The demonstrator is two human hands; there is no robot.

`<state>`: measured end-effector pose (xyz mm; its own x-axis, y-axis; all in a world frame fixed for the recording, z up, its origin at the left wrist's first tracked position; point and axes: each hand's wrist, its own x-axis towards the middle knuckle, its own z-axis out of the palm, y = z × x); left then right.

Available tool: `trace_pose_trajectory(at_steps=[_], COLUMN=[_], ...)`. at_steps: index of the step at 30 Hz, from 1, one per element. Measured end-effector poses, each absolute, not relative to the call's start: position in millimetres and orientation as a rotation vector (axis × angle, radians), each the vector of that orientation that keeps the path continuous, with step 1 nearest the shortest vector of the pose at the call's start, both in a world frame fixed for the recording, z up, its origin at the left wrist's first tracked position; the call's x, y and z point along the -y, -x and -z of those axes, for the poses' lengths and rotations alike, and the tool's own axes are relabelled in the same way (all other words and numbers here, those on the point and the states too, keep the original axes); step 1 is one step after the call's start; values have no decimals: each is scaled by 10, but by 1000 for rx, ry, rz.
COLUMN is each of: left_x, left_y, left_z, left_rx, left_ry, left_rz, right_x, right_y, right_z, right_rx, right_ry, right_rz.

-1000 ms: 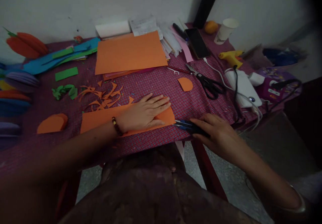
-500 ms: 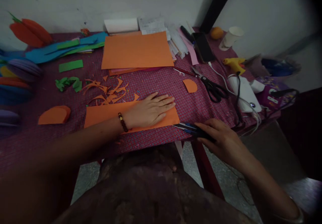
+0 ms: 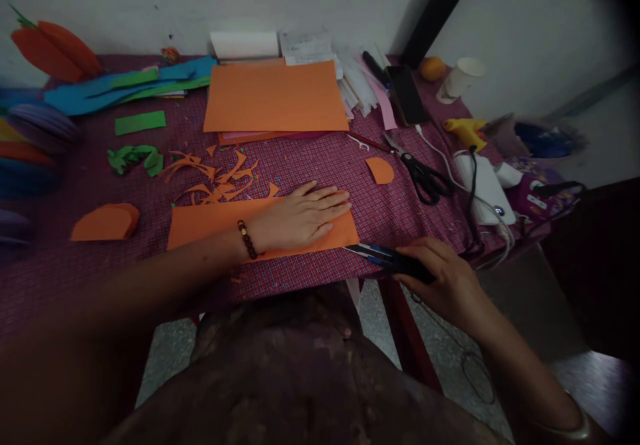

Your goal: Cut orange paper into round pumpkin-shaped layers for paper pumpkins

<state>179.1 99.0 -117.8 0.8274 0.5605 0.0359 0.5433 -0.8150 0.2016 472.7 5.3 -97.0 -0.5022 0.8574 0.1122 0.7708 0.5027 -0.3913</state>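
My left hand [image 3: 295, 219] lies flat on a long orange sheet [image 3: 200, 225], fingers stretched out toward its right end. My right hand [image 3: 445, 283] is wrapped round the handle of a dark and blue hair straightener [image 3: 383, 256]. The straightener's narrow tip lies at the sheet's lower right corner; I cannot tell whether it grips the edge. A cord hangs below my right hand. Above the sheet are curled orange scraps [image 3: 220, 177]. A rounded orange piece [image 3: 380, 170] lies to the upper right, and several stacked ones [image 3: 106, 222] lie at left.
Larger orange sheets [image 3: 276, 95] are stacked at the back. Black scissors [image 3: 423, 173], a phone [image 3: 405, 95], a yellow glue gun [image 3: 467, 130], a white power bank [image 3: 484, 188] and cables crowd the right side. Green and blue strips [image 3: 133, 88] lie at back left. A paper cup [image 3: 461, 80] stands far right.
The view has shifted slightly. My left hand still presses the sheet, and the straightener stays at its corner with my right hand almost unmoved.
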Motion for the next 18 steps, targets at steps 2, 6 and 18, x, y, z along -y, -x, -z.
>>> trace_pose_trajectory(at_steps=[2,6,18], left_x=[-989,-986,-979], left_y=[-1792,-1794,-1796], left_z=[1179,1182,1193], left_rx=[-867,-877,-881], left_ry=[-2826,-2834,-2839], left_rz=[-144,-158,-166], right_x=[-30,-5,-59], right_y=[-4686,-4590,-4499], right_z=[977,978,979], right_rx=[2443,2422,2429], right_ry=[1390,1412,1400], right_rz=[-403,-391,-462])
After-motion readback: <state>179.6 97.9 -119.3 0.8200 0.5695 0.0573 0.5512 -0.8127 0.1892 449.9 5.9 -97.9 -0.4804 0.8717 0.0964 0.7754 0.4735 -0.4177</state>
